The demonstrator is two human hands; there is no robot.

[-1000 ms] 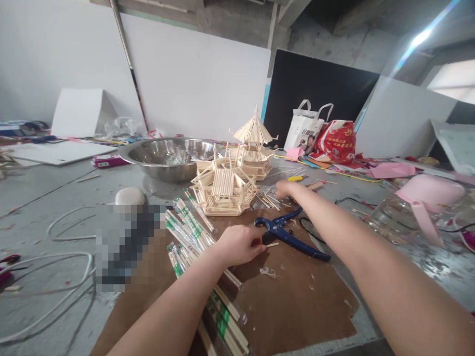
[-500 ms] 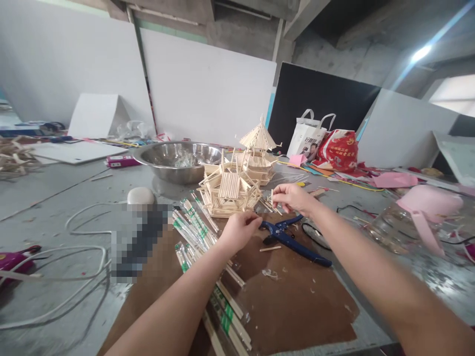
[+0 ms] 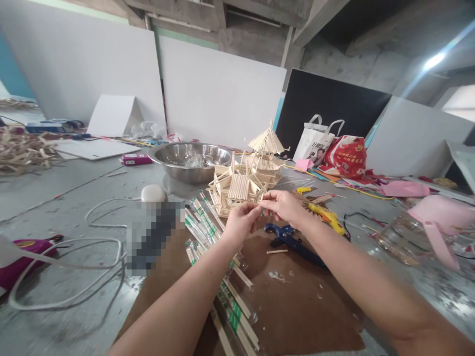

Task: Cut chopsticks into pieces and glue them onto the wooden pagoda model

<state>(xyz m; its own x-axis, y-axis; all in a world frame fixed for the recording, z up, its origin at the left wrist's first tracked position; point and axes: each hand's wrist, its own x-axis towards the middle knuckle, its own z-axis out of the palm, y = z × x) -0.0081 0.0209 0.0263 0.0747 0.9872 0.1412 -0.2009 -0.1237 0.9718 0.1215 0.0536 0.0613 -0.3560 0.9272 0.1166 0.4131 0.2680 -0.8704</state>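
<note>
1. Both hands meet above the brown mat (image 3: 297,306) at the bench (image 3: 74,198) edge. The left hand (image 3: 241,222) and right hand (image 3: 284,206) come together fingertip to fingertip, just in front of the stick model (image 3: 237,190).

2. The fingers of both hands are pressed together in a pinch on a short stick piece (image 3: 262,206). It is too small to make out clearly, and is held up off the mat, close to eye level for fine work.

3. The model sits at the far edge of the mat, within easy reach. A second, roofed model (image 3: 266,148) stands just behind it.

4. Blue cutters (image 3: 293,241) lie on the mat below the right wrist, handles toward the person, apparently kept ready. A cut stick (image 3: 276,251) lies loose beside them.

5. Wrapped chopsticks (image 3: 218,267) fan out under the left forearm, seemingly the raw stock.

6. A yellow glue gun (image 3: 326,215) rests right of the hands. A steel bowl (image 3: 193,159) stands behind the models, a white cable (image 3: 89,247) loops at left, and bags (image 3: 334,148) lean against the back boards.
</note>
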